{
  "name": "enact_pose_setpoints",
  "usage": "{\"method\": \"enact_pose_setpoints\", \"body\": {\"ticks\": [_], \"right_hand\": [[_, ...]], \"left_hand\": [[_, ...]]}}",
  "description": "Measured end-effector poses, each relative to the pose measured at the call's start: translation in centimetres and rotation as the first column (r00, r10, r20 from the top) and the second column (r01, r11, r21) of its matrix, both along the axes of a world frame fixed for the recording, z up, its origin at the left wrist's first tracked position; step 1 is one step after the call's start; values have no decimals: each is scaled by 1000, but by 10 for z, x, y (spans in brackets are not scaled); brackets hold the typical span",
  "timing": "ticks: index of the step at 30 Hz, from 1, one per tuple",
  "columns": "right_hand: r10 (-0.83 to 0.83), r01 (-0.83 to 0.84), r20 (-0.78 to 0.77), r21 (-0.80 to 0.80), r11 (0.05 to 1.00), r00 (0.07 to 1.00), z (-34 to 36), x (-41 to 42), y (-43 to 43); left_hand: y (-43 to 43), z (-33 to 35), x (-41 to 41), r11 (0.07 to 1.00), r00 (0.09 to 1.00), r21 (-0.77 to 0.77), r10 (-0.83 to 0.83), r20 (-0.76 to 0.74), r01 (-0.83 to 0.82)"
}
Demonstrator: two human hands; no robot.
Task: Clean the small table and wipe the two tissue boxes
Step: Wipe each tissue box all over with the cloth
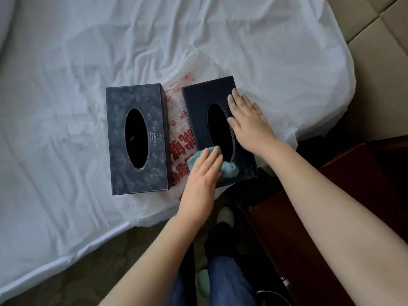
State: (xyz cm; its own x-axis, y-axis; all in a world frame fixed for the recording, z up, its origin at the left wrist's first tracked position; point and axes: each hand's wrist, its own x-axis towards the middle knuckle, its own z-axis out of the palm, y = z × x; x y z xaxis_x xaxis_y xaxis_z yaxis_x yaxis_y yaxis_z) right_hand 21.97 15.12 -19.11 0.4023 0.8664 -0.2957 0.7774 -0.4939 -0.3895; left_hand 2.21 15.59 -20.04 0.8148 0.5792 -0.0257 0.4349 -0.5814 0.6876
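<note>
Two dark tissue boxes with oval slots lie side by side on a white sheet. The left tissue box looks dusty and mottled. The right tissue box has a cleaner top. My left hand presses a teal cloth flat against the near end of the right box, fingers straight. My right hand rests flat on the right side of that box's top, beside the slot, steadying it.
A white plastic bag with red print lies under and between the boxes. The white sheet covers a bed. A dark wooden table stands at the lower right. Cardboard is at the upper right. My legs are below.
</note>
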Motion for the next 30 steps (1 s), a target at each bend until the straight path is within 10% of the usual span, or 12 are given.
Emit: {"method": "enact_pose_setpoints", "body": {"ticks": [3,7,12,14,16,19,22,25,30], "right_hand": [[-136,132,3,234,963,991,16,-19,-16],[-141,297,-363,418,859,921,44,-74,-61],[-105,308,-496,350,885,862,40,-109,-82],[-116,290,-401,407,866,909,31,-106,-80],[-166,311,-335,444,840,928,23,-102,-81],[-291,366,-222,528,766,931,14,-97,-93],[-452,453,-149,553,700,880,5,-98,-99],[-509,458,-51,521,721,859,-9,-109,-97],[-487,402,123,413,817,865,-18,-133,-89]], "left_hand": [[-5,17,-3,983,993,-144,113,16,-109],[13,47,9,862,906,-330,421,40,-385],[23,63,21,206,759,-891,619,-201,-404],[22,67,21,95,753,-931,619,-223,-354],[23,67,18,180,822,-932,543,-172,-314],[34,61,9,605,957,-768,289,-35,-211],[55,39,4,991,997,-128,-33,63,40],[79,12,4,925,954,251,-253,-158,287],[92,-1,3,884,925,285,-324,-198,371]]}}
